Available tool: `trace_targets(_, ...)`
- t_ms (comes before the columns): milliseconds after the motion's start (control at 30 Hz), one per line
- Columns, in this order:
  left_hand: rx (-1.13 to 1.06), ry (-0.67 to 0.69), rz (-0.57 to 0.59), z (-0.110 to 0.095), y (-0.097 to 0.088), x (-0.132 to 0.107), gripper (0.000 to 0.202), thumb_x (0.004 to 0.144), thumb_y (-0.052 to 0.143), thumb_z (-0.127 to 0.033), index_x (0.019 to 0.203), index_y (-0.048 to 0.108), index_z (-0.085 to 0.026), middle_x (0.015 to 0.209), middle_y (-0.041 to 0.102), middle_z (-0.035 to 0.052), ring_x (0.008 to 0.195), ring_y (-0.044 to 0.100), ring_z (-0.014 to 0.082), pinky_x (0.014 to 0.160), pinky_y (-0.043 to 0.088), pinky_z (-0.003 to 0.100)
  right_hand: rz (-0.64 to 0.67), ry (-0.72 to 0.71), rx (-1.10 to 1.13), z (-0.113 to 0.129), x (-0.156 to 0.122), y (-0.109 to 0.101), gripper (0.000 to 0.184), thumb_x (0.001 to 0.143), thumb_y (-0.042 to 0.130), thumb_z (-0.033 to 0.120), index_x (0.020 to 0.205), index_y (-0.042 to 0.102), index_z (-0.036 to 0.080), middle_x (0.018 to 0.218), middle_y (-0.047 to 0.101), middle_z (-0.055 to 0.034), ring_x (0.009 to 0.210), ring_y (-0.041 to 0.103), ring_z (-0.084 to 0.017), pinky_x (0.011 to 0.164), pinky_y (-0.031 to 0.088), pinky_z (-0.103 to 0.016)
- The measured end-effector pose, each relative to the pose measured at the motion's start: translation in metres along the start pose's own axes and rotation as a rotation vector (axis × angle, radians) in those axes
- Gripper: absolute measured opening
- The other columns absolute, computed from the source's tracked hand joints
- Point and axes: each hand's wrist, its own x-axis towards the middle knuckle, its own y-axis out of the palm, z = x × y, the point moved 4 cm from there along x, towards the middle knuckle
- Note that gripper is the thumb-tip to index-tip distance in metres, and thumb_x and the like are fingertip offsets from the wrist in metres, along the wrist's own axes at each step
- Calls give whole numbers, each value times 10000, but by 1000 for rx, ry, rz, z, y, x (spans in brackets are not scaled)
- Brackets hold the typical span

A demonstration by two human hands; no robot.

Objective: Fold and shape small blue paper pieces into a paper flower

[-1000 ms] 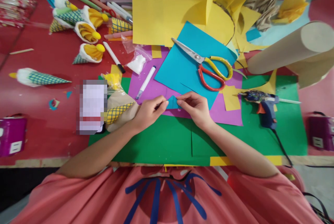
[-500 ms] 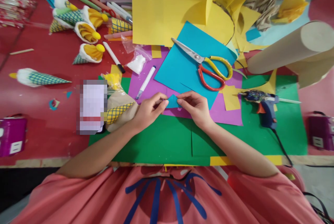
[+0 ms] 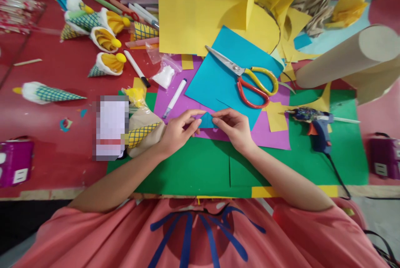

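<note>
A small folded piece of blue paper (image 3: pixel 206 120) is held up between my two hands, over the purple sheet (image 3: pixel 200 93). My left hand (image 3: pixel 183 130) pinches its left edge between thumb and fingers. On the opposite edge, the thumb and index finger of my right hand (image 3: pixel 234 128) are closed on the same piece. Just beyond it lies a larger blue sheet (image 3: pixel 212 68), with scissors (image 3: pixel 242 72) resting on it, red and yellow handles to the right. A white marker (image 3: pixel 175 98) lies beyond my left hand.
Green sheets (image 3: pixel 193 168) cover the near table. To the right are a glue gun (image 3: pixel 320 126) with its cord and a thick paper roll (image 3: pixel 343 57). Leftward lie a blurred-out phone-like object (image 3: pixel 111 126) and several paper cones (image 3: pixel 106 63). Yellow card (image 3: pixel 193 13) lies at the back.
My left fingers have shifted slightly along the folded blue paper, the index finger now straighter. My right hand stays almost the same.
</note>
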Motion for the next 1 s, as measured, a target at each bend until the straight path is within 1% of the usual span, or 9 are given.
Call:
trace_targets(233,33,11,-4,0,0,-1,395,909,522,-391,1250,588,-202,613,646,-15,526,570,74,524,475,158,0,-7,2,0,0,0,226,716,756,366,844,701,188,753,710,-10,571,605,-91,557,520,-239)
trace_targets(400,31,19,-4,0,0,0,389,907,530,-372,1251,593,-201,607,649,-15,525,570,72,520,475,151,6,9,3,-1,0,0,224,719,751,349,869,716,187,761,722,-13,569,608,-90,558,524,-237)
trace_targets(533,50,14,4,-1,0,0,383,909,528,-367,1248,594,-202,596,641,-21,522,566,67,523,479,145,-4,-7,-22,-2,-1,-1,193,734,737,318,882,735,194,772,730,-13,560,595,-85,538,513,-228)
trace_targets(733,66,25,-2,0,0,-1,388,906,530,-373,1250,592,-204,597,645,-20,509,563,68,513,478,148,-3,-2,-55,-2,-1,-2,202,737,732,335,889,750,204,782,733,-18,560,594,-95,537,510,-241)
trace_targets(1000,81,34,5,1,0,-2,373,908,531,-352,1253,590,-224,609,638,-27,517,564,70,523,481,161,15,-45,-112,1,-1,-2,176,765,710,308,905,760,213,788,702,-18,577,581,-94,532,490,-235)
